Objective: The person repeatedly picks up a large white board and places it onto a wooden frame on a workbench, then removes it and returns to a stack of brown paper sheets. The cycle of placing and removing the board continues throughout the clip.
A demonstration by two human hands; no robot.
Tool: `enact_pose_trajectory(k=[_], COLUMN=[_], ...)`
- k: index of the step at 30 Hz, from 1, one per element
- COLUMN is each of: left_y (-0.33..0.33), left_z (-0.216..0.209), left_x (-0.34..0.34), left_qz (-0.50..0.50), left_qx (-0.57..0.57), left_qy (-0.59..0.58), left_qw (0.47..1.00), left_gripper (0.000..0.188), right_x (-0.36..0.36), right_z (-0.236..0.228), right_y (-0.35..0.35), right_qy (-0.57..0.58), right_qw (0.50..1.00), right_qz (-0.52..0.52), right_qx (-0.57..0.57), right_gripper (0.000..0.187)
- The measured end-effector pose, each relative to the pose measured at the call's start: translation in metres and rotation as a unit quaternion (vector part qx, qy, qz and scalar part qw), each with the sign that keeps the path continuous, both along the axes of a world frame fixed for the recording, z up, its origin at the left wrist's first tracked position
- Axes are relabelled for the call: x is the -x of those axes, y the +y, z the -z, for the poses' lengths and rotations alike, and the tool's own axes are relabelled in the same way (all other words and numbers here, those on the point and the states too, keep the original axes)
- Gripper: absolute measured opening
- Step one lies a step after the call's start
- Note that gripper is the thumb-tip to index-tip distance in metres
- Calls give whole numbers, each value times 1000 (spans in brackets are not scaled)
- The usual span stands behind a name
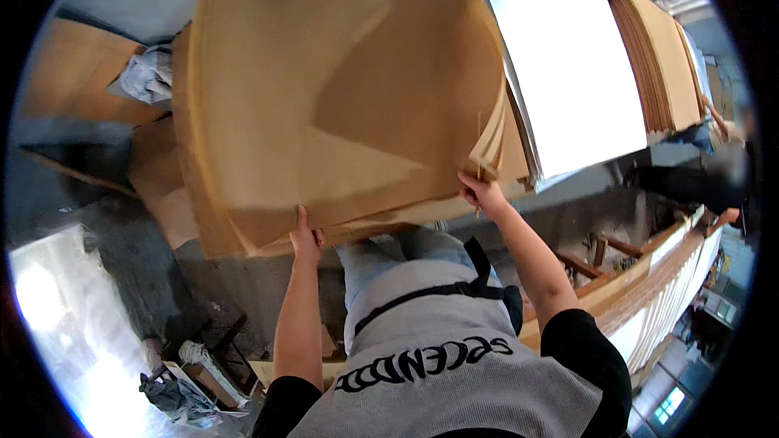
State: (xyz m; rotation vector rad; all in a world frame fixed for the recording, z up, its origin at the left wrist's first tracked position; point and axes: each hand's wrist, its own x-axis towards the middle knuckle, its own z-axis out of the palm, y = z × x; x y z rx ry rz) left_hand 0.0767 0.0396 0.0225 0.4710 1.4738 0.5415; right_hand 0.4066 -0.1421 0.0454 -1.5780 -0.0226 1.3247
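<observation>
A large brown paper sheet (268, 105) lies spread in front of me, over other brown sheets whose edges show beneath it. At its near edge, toward the left, my left hand (305, 237) pinches it with the thumb on top. My right hand (482, 193) is closed on the near right corner, where the sheets bend upward and fan out. A thin, light stick (479, 126) stands upright at that hand, apparently between its fingers. The parts of my fingers under the paper are hidden.
To the right lies a stack of white sheets (576, 73), then a brown stack (645, 57). Another person (730, 170) works at the far right, beside wooden rails with white panels (649, 332). A crumpled cloth (148, 75) is at left; a box (207, 377) stands lower left.
</observation>
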Motion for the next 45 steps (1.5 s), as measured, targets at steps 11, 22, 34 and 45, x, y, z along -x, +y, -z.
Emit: enact_pose_trajectory(k=[11,22,34,45], left_y=[-23,-23,-15,-11], left_z=[7,13,-4,-3], left_x=[15,66,61,67], left_qz=[-4,24,72,91], left_qx=[72,59,51,76], left_qy=[-18,1,77,81], left_qw=[997,998,993,990], left_gripper=[31,31,34,35], right_x=[11,-64,-145,-156], right_z=[20,12,69,60], right_y=[-38,-169,-156,-180], right_qy=[100,-143,-450,-319], right_qw=[990,938,818,900], right_qz=[86,270,2,15], right_qx=[45,164,359,296], right_gripper=[29,24,22,27])
